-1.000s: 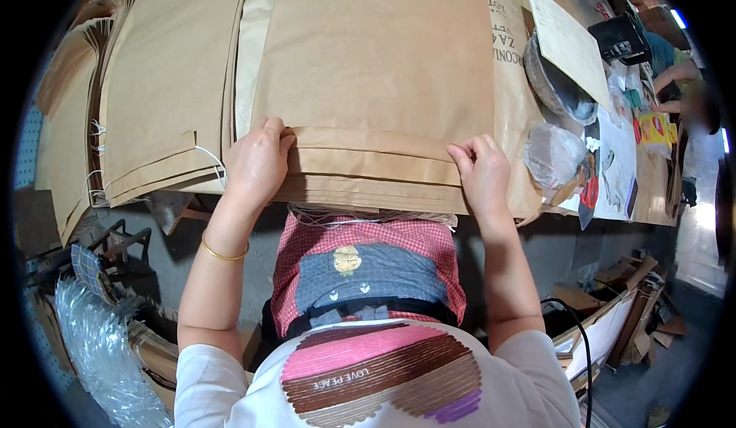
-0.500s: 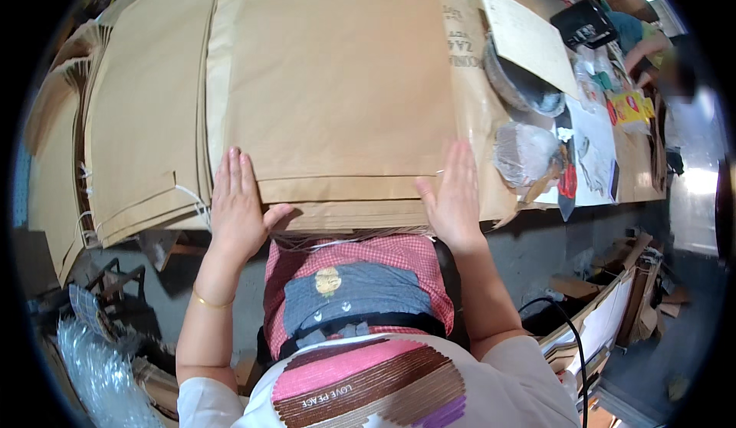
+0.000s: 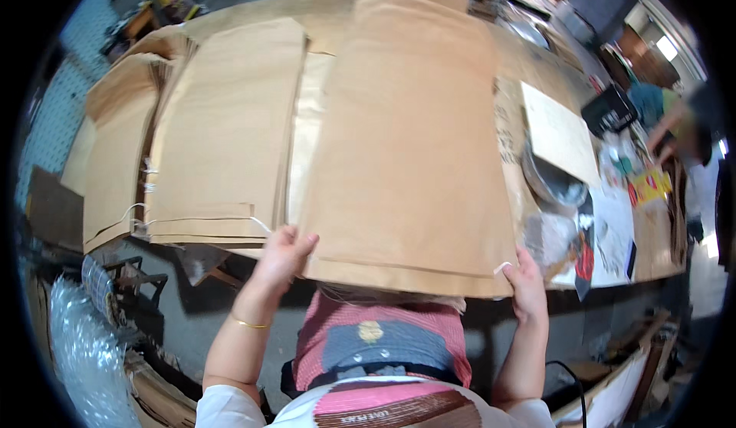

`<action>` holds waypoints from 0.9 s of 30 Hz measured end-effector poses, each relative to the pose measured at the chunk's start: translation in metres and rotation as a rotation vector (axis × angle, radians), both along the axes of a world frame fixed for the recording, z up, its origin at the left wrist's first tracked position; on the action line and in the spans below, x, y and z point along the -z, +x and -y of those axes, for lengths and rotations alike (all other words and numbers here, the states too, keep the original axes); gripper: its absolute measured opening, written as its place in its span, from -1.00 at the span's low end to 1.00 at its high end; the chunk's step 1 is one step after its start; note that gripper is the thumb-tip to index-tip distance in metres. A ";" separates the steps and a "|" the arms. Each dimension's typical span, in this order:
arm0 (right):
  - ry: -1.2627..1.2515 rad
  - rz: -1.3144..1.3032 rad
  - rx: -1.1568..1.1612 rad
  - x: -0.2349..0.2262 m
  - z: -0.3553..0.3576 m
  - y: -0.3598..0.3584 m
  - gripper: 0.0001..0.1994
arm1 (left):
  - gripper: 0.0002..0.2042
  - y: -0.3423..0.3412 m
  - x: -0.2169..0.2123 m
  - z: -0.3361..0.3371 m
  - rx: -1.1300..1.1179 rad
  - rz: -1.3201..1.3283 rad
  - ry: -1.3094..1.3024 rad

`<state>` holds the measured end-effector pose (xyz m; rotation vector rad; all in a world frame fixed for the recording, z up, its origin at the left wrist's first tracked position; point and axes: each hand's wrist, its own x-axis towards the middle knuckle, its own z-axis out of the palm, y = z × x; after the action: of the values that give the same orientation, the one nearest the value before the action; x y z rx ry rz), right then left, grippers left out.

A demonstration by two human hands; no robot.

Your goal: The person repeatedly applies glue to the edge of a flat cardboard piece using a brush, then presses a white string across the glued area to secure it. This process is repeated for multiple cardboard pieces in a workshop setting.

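A large brown paper sack is lifted off the table, its near edge raised toward me. My left hand grips its near left corner from below, fingers curled over the edge. My right hand holds the near right corner. Under the sack lies a pile of the same flat brown sacks, mostly hidden by it. A second stack of brown sacks lies to the left on the table.
More sack stacks sit at the far left. Right of the lifted sack are a metal bowl, a flat cardboard sheet, plastic wrap and papers. Another person's arm reaches in at the far right. Bubble wrap lies below left.
My hands went from pressing flat on the sack to gripping its near corners. The sack has risen off the pile toward me.
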<state>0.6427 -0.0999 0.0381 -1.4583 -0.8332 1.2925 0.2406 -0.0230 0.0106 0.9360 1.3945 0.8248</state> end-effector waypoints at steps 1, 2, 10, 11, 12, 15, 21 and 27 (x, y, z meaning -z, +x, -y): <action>0.103 0.450 -0.026 0.032 0.003 0.013 -0.56 | -0.83 0.001 0.005 -0.001 0.044 -0.023 -0.106; 0.073 0.680 -0.060 0.035 0.000 0.000 -0.59 | -0.82 -0.001 0.003 0.009 0.048 -0.369 0.267; 0.393 0.277 -0.396 0.077 -0.083 -0.155 -0.55 | -0.77 -0.157 0.003 0.017 -0.517 -0.814 0.712; 0.353 0.142 -0.459 0.082 -0.098 -0.181 -0.53 | -0.76 -0.186 0.001 0.008 -0.568 -0.829 0.699; 0.233 0.066 -0.528 0.073 -0.109 -0.209 -0.51 | -0.76 -0.227 0.004 0.001 -0.573 -0.917 0.692; 0.036 0.055 -0.671 0.043 -0.134 -0.289 -0.48 | -0.72 -0.309 0.004 -0.016 -0.589 -1.026 0.621; 0.066 0.178 -0.955 0.023 -0.118 -0.302 -0.43 | -0.68 -0.370 0.029 -0.044 -0.490 -1.381 0.296; -0.030 0.371 -0.692 -0.029 -0.043 -0.090 -0.82 | -0.73 -0.197 0.005 -0.006 -0.363 -1.162 0.652</action>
<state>0.5523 -0.0571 0.0670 -1.5139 -1.6747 1.5436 0.0440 -0.0172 0.0053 1.8707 2.3977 1.0912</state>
